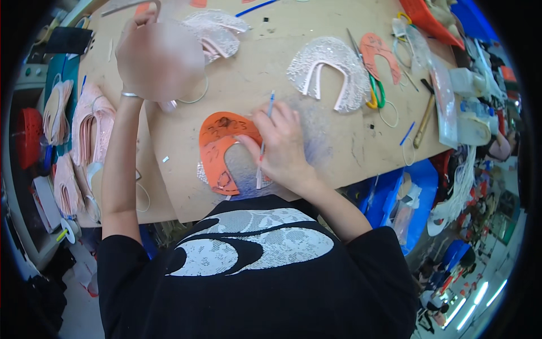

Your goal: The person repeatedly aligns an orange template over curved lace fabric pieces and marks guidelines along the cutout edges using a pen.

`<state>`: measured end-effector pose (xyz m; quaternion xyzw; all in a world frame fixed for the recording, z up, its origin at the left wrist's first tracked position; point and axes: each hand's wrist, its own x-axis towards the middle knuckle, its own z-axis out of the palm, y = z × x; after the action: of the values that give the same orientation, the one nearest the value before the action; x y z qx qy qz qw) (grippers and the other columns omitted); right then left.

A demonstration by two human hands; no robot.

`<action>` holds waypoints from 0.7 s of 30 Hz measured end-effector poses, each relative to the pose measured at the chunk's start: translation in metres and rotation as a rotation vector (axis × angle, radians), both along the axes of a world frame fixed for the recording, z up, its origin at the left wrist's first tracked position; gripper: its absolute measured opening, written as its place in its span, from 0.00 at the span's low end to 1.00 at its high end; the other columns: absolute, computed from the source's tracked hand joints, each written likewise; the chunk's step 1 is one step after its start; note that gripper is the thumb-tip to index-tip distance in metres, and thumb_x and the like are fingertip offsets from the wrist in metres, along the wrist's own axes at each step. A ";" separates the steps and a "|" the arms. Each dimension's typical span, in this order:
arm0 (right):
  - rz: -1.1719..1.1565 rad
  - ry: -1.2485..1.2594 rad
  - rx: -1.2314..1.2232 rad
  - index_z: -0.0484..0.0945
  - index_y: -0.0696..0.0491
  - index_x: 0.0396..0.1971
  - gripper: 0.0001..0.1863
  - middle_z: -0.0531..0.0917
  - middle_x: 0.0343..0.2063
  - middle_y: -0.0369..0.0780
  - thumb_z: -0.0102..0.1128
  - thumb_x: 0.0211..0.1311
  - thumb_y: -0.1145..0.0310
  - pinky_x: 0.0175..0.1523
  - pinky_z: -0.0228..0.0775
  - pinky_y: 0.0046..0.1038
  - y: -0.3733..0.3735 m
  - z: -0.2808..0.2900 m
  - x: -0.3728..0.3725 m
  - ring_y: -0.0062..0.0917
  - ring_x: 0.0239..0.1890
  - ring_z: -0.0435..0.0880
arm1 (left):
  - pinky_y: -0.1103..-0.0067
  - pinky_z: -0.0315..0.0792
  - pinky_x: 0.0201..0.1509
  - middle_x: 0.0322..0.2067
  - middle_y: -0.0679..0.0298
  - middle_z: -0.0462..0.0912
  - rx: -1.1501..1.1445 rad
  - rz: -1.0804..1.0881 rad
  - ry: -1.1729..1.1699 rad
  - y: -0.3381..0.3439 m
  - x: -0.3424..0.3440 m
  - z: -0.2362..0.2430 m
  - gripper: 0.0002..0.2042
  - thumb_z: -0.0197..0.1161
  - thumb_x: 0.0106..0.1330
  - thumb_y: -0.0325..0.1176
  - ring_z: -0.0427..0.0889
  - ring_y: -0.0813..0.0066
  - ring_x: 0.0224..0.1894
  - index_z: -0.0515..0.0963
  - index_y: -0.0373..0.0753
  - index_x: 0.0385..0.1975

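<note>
My right hand (282, 146) is closed on a slim pen (271, 103) with a blue end, and its thumb rests at an orange horseshoe-shaped template (213, 150). Dark handwritten marks cover the template. Beneath it, a pale sequined piece (201, 171) shows at the edges. My left hand (145, 18) is up at the far left, beside pale pink sequined horseshoe pieces (217, 35) and a grey bent rod (125, 7). A blurred patch covers most of that hand, so whether it holds anything is hidden.
Right of centre lies another sequined horseshoe piece (328, 53), with scissors (377, 93) and a second orange template (377, 51) next to it. A wooden-handled tool (424, 121) lies near the right edge. Stacked pink pieces (93, 127) are at left. A blue bin (415, 189) stands below the table's right edge.
</note>
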<state>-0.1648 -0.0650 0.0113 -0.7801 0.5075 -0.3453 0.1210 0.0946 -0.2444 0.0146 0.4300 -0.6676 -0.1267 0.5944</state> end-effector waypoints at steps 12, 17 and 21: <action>-0.625 0.269 -0.144 0.82 0.62 0.46 0.12 0.87 0.35 0.39 0.64 0.64 0.74 0.39 0.75 0.20 -0.089 0.022 -0.174 0.22 0.32 0.82 | 0.76 0.76 0.36 0.42 0.62 0.87 -0.081 -0.018 -0.236 0.024 -0.002 0.004 0.11 0.64 0.59 0.21 0.83 0.69 0.31 0.82 0.34 0.42; -0.531 -0.698 -0.421 0.81 0.61 0.45 0.12 0.87 0.34 0.40 0.61 0.69 0.69 0.35 0.74 0.18 -0.067 0.060 -0.150 0.20 0.30 0.83 | 0.73 0.79 0.42 0.52 0.61 0.84 0.165 0.009 -0.553 0.111 -0.035 0.029 0.13 0.66 0.58 0.27 0.85 0.66 0.45 0.83 0.37 0.44; -0.472 -0.863 -0.117 0.81 0.60 0.46 0.12 0.85 0.32 0.38 0.58 0.71 0.68 0.36 0.74 0.16 -0.050 0.072 -0.120 0.19 0.30 0.82 | 0.64 0.69 0.67 0.65 0.46 0.69 0.270 -0.091 -0.881 0.199 -0.086 -0.005 0.27 0.64 0.60 0.33 0.70 0.51 0.67 0.72 0.34 0.61</action>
<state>-0.2847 -0.1151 0.0829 -0.4352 0.5539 -0.6825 0.1947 0.0090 -0.0453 0.0094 0.4864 -0.8525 -0.0436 0.1865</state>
